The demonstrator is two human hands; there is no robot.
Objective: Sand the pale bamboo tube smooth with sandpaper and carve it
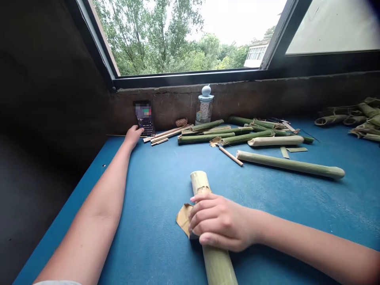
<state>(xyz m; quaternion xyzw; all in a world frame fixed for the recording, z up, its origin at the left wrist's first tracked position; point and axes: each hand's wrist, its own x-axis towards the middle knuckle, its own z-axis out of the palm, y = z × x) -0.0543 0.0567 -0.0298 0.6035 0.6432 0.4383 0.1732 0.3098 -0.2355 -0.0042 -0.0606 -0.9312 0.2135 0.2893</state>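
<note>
Thick pale green bamboo tube (218,263): lying on its side, pointing away from me, its far end yellowed and ragged. A torn tan bamboo sheath (183,218) hangs from its left flank, right at the fingertips. My right hand (221,222) is curled over the tube, holding it against the mottled blue tabletop (124,206) with a fairly narrow grip.

Left hand (133,135) is stretched far ahead of the right, its fingers at the lower edge of a dark keypad device (146,127), which leans upright against the wall. Its top is blurred. Contact looks likely, but I cannot tell whether the hand grips it.

Just right of the left hand: flat pale bamboo splints (166,135), then a heap of slim green bamboo lengths (206,138). Behind the splints stand a small coil of brown twine (181,122) and a clear bottle with a pale blue cap (205,106). Ahead of the right hand: a loose thin tan stick (230,155), a long green bamboo cane (289,164) and a peeled cream bamboo length (275,141). Far right of both hands — a pile of curled green bamboo pieces (356,118).
</note>
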